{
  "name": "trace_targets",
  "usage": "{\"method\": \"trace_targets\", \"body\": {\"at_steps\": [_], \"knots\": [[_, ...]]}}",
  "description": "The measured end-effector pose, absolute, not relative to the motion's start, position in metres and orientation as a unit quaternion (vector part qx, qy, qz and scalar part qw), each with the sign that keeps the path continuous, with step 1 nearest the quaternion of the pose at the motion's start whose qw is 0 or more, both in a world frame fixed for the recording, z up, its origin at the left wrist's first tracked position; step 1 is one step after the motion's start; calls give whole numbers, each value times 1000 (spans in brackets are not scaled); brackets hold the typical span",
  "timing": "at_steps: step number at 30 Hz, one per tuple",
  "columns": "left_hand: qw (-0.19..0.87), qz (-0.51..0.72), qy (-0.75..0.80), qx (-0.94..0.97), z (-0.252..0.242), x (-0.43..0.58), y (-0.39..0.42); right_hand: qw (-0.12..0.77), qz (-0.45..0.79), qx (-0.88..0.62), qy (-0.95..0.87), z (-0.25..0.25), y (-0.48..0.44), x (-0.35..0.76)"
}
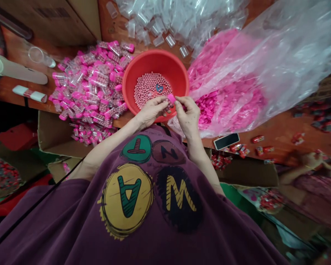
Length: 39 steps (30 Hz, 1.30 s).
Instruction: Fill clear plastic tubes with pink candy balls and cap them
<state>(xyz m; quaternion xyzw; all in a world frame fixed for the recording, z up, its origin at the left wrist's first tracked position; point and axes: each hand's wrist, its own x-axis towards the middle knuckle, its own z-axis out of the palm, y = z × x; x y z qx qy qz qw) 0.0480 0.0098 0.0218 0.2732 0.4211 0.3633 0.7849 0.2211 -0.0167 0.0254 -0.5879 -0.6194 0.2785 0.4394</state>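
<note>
Over the near rim of a red bowl [128, 86], my left hand [151, 111] is closed around a small clear jar with pink beads inside, largely hidden by the fingers. A pink cap [171, 98] sits at the jar's upper end. My right hand [188, 113] pinches at the side of this cap with thumb and forefinger. Many pink beads [149, 87] lie in the bowl, along with a small blue piece [159, 88]. To the left is a heap of filled, pink-capped jars [99, 81]. Loose pink caps [228, 99] fill a clear plastic bag [278, 70] on the right.
Empty clear jars [157, 27] are piled behind the bowl. A phone [226, 141] lies near the table's front edge. A cardboard box [55, 129] stands below the left heap; a bottle [19, 70] lies far left. Another person's hands [317, 160] are at the right.
</note>
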Motion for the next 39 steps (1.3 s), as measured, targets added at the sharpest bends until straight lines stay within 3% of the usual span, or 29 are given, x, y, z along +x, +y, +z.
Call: {"method": "trace_targets", "body": {"at_steps": [10, 20, 31, 39], "knots": [[780, 370, 427, 269, 25, 47, 3, 367, 242, -570, -694, 36, -24, 227], [772, 367, 431, 288, 31, 43, 6, 394, 243, -585, -666, 45, -33, 224], [792, 358, 411, 273, 26, 45, 2, 380, 256, -588, -666, 46, -34, 217], [747, 382, 427, 338, 31, 42, 1, 350, 310, -541, -699, 48, -28, 226]]}}
